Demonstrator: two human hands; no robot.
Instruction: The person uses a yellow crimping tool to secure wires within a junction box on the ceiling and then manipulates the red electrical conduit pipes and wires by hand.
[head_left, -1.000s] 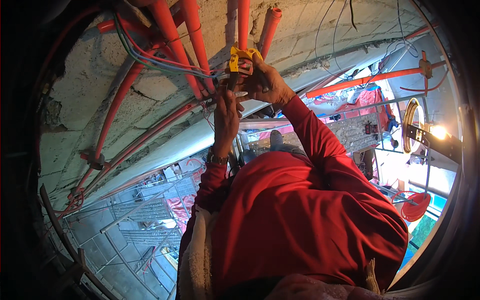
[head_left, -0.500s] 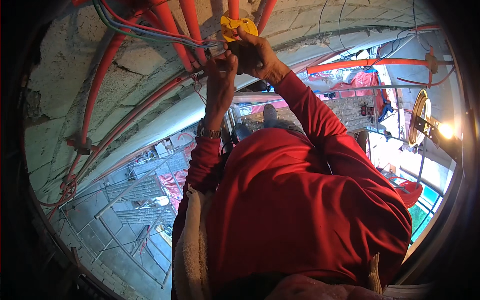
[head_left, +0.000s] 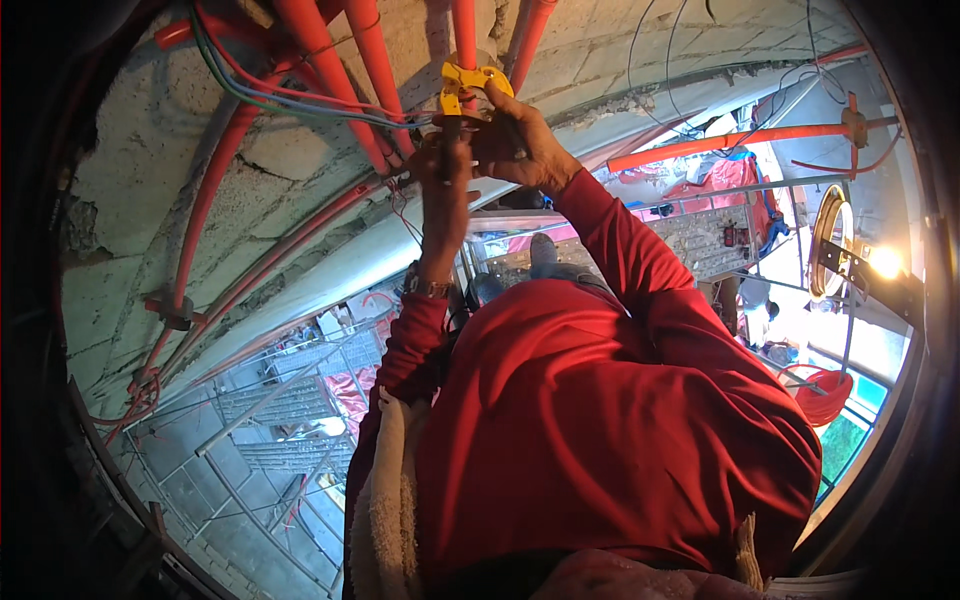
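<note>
Both hands [head_left: 480, 160] lowered slightly, gripping yellow tool [head_left: 470, 82]

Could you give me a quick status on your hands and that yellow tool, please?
Right hand grips yellow tool. Left hand at wire bundle. Orange conduits crowd close.

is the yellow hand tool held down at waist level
No, both hands, the right hand and left hand, hold the yellow hand tool overhead among orange conduit pipes.

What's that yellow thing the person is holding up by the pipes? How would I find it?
Start at the rough grey concrete ceiling, where orange-red pipes run side by side. Both raised hands meet under them; the right hand grips the yellow tool, beside the left hand. It is the only bright yellow thing among the orange-red pipes and thin wires.
</note>
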